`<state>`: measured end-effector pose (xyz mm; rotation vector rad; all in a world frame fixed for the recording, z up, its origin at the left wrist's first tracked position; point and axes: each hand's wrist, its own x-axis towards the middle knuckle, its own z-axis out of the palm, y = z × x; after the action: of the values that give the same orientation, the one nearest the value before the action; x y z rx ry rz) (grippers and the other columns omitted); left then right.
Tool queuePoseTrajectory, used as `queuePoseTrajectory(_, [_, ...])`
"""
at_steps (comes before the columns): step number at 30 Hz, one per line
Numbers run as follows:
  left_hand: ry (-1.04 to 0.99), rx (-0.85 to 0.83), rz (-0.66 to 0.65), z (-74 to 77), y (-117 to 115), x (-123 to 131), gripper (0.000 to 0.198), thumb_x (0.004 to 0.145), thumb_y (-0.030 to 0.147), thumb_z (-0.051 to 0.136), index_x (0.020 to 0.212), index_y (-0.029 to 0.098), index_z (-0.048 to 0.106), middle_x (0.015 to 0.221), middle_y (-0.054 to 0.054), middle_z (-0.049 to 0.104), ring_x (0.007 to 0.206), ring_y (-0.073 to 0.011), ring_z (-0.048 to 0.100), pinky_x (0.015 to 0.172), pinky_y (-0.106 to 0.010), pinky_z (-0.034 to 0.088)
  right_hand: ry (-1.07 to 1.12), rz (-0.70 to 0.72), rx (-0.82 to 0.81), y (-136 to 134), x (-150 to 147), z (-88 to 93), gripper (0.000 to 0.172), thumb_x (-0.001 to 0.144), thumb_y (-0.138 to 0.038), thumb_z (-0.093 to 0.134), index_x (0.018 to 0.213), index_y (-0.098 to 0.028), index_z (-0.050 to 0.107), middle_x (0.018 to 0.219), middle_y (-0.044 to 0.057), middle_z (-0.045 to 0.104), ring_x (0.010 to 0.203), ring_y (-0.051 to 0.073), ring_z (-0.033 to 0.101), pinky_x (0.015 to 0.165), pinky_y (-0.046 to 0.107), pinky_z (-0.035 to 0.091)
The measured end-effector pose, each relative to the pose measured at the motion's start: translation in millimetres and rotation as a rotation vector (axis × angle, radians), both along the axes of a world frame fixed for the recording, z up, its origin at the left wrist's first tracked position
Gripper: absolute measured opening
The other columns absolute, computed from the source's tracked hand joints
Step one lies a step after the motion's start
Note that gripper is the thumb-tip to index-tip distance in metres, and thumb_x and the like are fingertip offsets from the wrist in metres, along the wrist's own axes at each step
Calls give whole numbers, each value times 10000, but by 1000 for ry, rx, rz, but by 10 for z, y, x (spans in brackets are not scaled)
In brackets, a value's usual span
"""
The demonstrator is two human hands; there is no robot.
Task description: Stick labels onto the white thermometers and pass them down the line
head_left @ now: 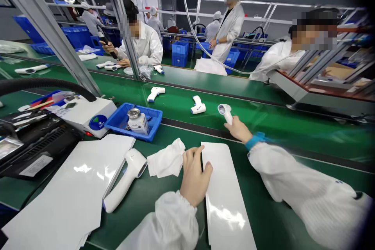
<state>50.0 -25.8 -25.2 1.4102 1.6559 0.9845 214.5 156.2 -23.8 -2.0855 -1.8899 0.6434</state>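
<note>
My left hand (195,175) sits at the left edge of a glossy white sheet (227,207), thumb on top; I cannot tell whether it grips the sheet. My right hand (237,129) is shut around the handle of a white handheld infrared thermometer (225,113), its round head tilted up. A crumpled white cloth (166,160) lies just left of my left hand. Another white thermometer (125,179) lies on its side beside a stack of white sheets (73,187).
Two more thermometers (198,105) lie on a green conveyor belt (234,117). A blue tray (152,123) holds a capped bottle (137,122). A white machine (84,115) with a black hose (43,84) stands at left. Co-workers (137,39) sit beyond an aluminium frame post (49,31).
</note>
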Motion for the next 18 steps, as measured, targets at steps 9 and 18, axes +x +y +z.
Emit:
queuePoseTrajectory(9, [468, -190, -138, -232, -166, 69, 190, 841, 277, 561, 841, 115, 659, 908, -162, 603, 1007, -389, 497, 877, -536, 374, 3, -101, -19, 1033, -1154, -171, 492, 902, -441, 580, 1269, -121, 517, 1260, 151, 572, 1115, 275, 578, 925, 464, 472])
queuePoseTrajectory(18, [136, -186, 71, 59, -358, -602, 121, 799, 232, 548, 681, 206, 560, 696, -31, 626, 704, -228, 559, 663, -332, 407, 45, -43, 19, 1106, -1587, -111, 467, 862, -325, 657, 1264, -129, 524, 1264, 152, 554, 1088, 270, 585, 892, 462, 505])
